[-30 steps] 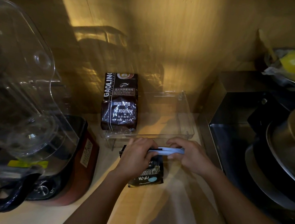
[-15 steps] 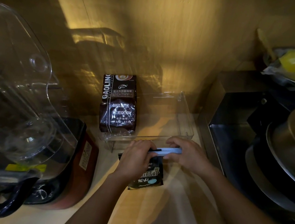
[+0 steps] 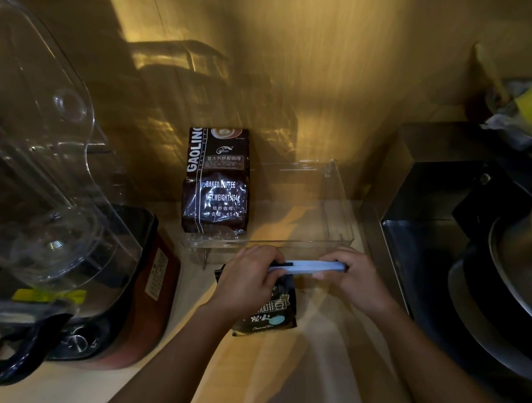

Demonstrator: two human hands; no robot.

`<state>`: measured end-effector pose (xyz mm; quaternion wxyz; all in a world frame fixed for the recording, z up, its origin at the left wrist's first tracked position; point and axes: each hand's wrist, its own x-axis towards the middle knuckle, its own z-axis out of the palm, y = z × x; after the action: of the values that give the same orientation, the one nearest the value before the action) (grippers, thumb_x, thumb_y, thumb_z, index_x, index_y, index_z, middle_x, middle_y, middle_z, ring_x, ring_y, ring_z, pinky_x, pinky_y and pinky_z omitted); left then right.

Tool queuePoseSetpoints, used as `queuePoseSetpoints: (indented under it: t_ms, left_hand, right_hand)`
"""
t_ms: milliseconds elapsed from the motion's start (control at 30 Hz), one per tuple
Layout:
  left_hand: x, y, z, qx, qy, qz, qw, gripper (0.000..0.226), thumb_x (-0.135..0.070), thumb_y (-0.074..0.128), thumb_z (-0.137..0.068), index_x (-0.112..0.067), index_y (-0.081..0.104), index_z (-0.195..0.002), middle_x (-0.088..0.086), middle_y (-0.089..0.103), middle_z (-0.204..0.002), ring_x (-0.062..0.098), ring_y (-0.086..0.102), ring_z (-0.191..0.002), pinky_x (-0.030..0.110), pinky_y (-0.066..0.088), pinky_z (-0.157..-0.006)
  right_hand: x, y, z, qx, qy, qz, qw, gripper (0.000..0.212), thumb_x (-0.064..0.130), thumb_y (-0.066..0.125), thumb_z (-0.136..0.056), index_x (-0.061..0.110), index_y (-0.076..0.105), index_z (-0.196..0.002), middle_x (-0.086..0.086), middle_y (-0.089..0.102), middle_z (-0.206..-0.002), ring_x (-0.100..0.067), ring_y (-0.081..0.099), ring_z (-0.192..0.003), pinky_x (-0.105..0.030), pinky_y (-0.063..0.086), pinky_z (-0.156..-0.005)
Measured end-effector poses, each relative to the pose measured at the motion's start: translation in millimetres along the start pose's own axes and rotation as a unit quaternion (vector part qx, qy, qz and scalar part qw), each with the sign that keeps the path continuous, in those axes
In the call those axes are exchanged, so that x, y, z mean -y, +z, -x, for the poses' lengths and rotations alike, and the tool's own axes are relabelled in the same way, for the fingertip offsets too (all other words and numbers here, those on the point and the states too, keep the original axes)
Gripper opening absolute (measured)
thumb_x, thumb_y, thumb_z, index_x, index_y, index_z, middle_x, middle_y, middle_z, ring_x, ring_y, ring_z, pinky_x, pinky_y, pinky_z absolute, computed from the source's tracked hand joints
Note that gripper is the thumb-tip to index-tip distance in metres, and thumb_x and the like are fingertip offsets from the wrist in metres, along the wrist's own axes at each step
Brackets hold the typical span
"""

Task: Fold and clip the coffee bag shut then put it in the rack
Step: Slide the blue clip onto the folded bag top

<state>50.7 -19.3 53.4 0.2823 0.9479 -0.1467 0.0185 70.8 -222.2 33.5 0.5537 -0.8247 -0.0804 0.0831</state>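
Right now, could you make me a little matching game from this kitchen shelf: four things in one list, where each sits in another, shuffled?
Things:
1. small coffee bag
2. pale blue clip
3. large brown coffee bag
4. blender jug

Places:
A. standing inside the clear rack, at its left end
B. far left, on a red and black base
C. on the counter in front of the rack, under the left hand
D. held between both hands, the right hand at one end

Pairs: 1-C, 2-D, 3-A, 4-B
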Motion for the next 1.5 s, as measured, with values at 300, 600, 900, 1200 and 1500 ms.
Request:
queuePoseSetpoints:
  t_ms: [300,600,900,1200,1500]
  left_hand:
    - [-4,1,-2,-0.002,0.017,-0.017,1.000,0.008,-0.022,0.056,-0.084,-0.020,0.054,-0.092,0.003,0.064,-0.093,0.024,0.052,-0.087,0.032,0.034,-0.071]
    - [-3,-2,0,-0.002,0.023,0.008,1.000,0.009,-0.023,0.055,-0.087,-0.020,0.057,-0.096,0.001,0.064,-0.097,0.020,0.052,-0.088,0.027,0.032,-0.071]
    - [-5,1,-4,-0.014,-0.007,0.027,1.000,0.008,-0.016,0.053,-0.088,-0.019,0.059,-0.084,0.002,0.066,-0.087,0.020,0.052,-0.083,0.025,0.025,-0.066]
    - [-8,3,-4,-0.022,0.001,0.028,0.999,0.008,-0.006,0.054,-0.083,-0.011,0.060,-0.080,0.008,0.068,-0.085,0.027,0.056,-0.082,0.025,0.022,-0.061]
    - [-9,8,-2,-0.029,-0.017,0.036,0.999,0.009,-0.002,0.054,-0.081,-0.010,0.059,-0.081,0.008,0.067,-0.087,0.026,0.057,-0.081,0.028,0.031,-0.063]
  right_hand:
    - [16,37,-10,0.001,-0.031,0.007,1.000,0.017,0.000,0.075,-0.065,0.003,0.067,-0.081,0.003,0.051,-0.080,-0.016,0.052,-0.080,-0.022,0.039,-0.070]
    - [6,21,1,-0.018,0.029,-0.054,0.998,0.022,0.000,0.073,-0.070,-0.002,0.065,-0.090,0.000,0.054,-0.080,-0.007,0.050,-0.068,-0.007,0.042,-0.057]
    - [10,26,1,-0.030,0.015,-0.042,0.999,0.018,-0.002,0.074,-0.067,0.007,0.069,-0.081,0.003,0.059,-0.081,-0.011,0.056,-0.079,-0.009,0.042,-0.069]
    - [14,45,0,-0.046,-0.009,-0.031,0.998,0.017,-0.003,0.074,-0.065,0.004,0.069,-0.079,0.001,0.058,-0.079,-0.022,0.055,-0.085,-0.020,0.042,-0.078]
    - [19,51,7,-0.070,0.021,-0.090,0.993,0.018,-0.004,0.073,-0.066,0.007,0.069,-0.079,0.001,0.057,-0.079,-0.018,0.055,-0.083,-0.038,0.045,-0.078]
